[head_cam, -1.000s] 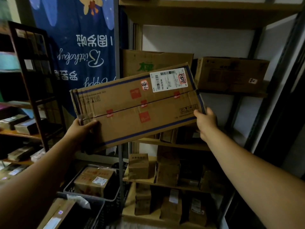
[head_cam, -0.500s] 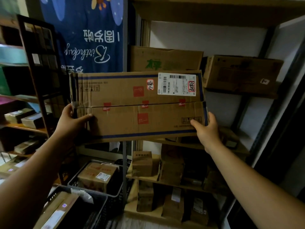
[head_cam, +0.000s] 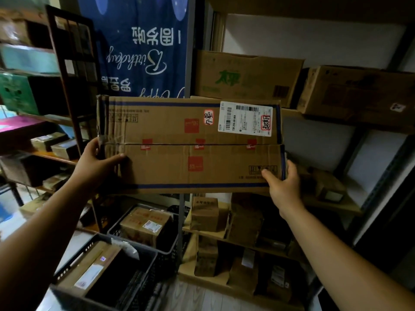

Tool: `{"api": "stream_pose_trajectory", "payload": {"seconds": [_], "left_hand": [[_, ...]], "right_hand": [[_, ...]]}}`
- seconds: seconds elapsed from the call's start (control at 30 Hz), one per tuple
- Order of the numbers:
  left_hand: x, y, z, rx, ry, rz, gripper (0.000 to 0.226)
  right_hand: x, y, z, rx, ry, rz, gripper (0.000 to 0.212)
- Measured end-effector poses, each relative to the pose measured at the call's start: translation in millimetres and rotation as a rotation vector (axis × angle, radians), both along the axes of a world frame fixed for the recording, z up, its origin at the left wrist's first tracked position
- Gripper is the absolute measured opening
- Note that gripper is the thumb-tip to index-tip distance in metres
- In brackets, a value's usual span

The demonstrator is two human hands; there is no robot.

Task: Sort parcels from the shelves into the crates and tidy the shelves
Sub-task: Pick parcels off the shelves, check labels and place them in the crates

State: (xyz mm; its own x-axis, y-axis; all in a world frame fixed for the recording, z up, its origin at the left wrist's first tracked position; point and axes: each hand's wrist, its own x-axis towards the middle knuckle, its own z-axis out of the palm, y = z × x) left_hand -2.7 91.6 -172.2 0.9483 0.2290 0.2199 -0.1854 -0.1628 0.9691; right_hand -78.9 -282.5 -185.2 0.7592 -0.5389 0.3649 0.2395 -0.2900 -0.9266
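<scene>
— Item one?
— Flat cardboard parcel (head_cam: 190, 153), held level in the air before the shelves (head_cam: 332, 206). White label (head_cam: 246, 118) at its upper right corner.
— Grip?
— Left hand (head_cam: 96, 163) clasps the left edge, thumb across the face. Right hand (head_cam: 284, 187) clasps the lower right corner, thumb on the face.
— Below?
— Dark crates (head_cam: 75, 258), boxes inside.

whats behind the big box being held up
A green-printed carton shows above its top edge, a blue banner at upper left. Whatever sits directly behind the box is hidden.
</scene>
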Motion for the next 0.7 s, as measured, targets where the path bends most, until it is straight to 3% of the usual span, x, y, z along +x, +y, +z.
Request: {"api": "stream_pose_trajectory", "payload": {"seconds": [0.27,0.4,0.53,0.7], "left_hand": [[-27,58,-48,0.002,0.114,0.119,0.058],[-32,93,-64,0.035,0.179,0.152,0.061],[-26,122,-74,0.055,0.221,0.195,0.066],[5,192,-75,0.048,0.242,0.148,0.073]], "right_hand": [[23,38,-50,0.019,0.124,0.184,0.048],[33,69,-77,0.029,0.23,0.216,0.049],[50,104,-88,0.002,0.281,0.222,0.03],[76,180,-96,0.006,0.285,0.196,0.036]]}}
